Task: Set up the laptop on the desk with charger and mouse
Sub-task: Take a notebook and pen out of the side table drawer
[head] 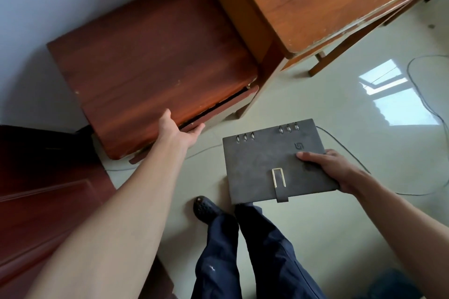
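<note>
A dark grey ring-bound notebook (267, 160) with a strap and gold clasp is held flat above the floor. My right hand (332, 167) grips its right edge, thumb on the cover. My left hand (179, 131) reaches to the front of a low reddish-brown cabinet (150, 60); its fingers hook the top edge of the drawer (218, 109), which stands slightly ajar. The light brown wooden desk (328, 0) stands at the upper right with a bare top. No laptop, charger or mouse is in view.
A thin black cable (422, 102) loops over the pale tiled floor on the right and runs under the notebook. A dark red wooden door (48, 196) is at the lower left. My legs and a black shoe (206, 209) are below the notebook.
</note>
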Demonstrator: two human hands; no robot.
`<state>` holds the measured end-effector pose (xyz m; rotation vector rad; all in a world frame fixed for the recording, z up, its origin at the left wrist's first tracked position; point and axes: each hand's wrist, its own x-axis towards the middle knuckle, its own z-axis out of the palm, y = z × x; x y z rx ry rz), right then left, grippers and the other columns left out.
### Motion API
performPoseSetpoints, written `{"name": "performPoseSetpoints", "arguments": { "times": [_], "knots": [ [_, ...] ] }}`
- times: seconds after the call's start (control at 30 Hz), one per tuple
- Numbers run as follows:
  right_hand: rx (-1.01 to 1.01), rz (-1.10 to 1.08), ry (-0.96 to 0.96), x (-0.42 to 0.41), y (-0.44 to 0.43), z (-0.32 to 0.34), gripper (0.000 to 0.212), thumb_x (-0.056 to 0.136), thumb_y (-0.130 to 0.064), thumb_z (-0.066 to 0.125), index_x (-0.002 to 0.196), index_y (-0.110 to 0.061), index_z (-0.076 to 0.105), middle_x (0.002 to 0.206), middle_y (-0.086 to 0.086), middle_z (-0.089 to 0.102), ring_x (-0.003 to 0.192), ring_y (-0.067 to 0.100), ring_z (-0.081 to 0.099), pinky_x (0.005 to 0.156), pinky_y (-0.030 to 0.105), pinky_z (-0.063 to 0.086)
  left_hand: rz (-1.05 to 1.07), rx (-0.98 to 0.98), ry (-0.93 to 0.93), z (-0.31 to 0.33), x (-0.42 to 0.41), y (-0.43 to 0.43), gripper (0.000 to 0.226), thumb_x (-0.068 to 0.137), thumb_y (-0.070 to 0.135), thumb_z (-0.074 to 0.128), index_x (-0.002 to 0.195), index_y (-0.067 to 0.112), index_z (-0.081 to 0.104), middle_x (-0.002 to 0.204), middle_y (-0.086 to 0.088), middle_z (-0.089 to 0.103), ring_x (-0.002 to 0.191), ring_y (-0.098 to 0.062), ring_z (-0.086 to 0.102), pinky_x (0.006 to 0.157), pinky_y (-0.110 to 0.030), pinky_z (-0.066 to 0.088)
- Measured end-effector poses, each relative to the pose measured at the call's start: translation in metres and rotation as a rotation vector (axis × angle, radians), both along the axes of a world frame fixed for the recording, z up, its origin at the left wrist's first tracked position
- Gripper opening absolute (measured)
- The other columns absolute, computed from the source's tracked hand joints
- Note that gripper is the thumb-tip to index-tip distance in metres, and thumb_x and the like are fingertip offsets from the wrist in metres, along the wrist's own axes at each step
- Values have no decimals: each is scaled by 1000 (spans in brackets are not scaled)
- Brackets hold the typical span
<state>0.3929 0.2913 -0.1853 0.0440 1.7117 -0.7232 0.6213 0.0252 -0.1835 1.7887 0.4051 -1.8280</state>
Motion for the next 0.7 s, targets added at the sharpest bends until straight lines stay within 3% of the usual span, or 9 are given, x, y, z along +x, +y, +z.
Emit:
{"name": "performPoseSetpoints", "arguments": {
  "times": [0.2,0.43,0.5,0.57,0.63,0.7],
  "knots": [
    [-28,-6,5,2,-22,-5,28,77,-24,77,94,-2,73,88,16,75,66,24,72,54,31,57,-40,-40,-21,-5,-10,-24,45,99,40,43,132,10,46,134,-14,52,123,-35,51,98,-50,48],
    [-49,47,-4,4,-31,-6,28,76,-23,79,93,-1,74,89,17,75,69,25,73,53,29,56,-112,-59,46,-13,2,-16,51,101,36,41,136,-1,38,140,-19,46,127,-34,49,102,-44,46],
    [-49,78,12,5,-33,2,29,75,-22,80,93,-1,74,88,16,75,68,25,73,53,28,56,-393,-74,-6,-10,5,-6,49,102,32,39,138,-2,36,140,-21,48,127,-35,49,106,-43,42],
    [-49,126,19,7,-37,18,29,73,-23,81,94,-3,75,87,14,76,69,25,73,54,28,56,-850,-169,-186,3,7,9,45,99,30,47,133,0,44,130,-19,56,124,-33,51,106,-41,40],
    [-42,198,7,13,-39,41,27,73,-24,82,92,-7,75,88,13,76,70,24,73,56,28,56,-1258,-399,-352,23,9,23,30,92,34,59,108,9,62,106,-12,62,106,-25,57,93,-35,43],
    [-35,256,-3,23,-36,71,28,71,-27,84,89,-8,75,86,10,76,70,22,73,57,28,56,-1556,-599,-270,55,9,37,23,88,38,64,83,16,65,88,-3,64,86,-18,57,77,-28,43]
  ]
}}
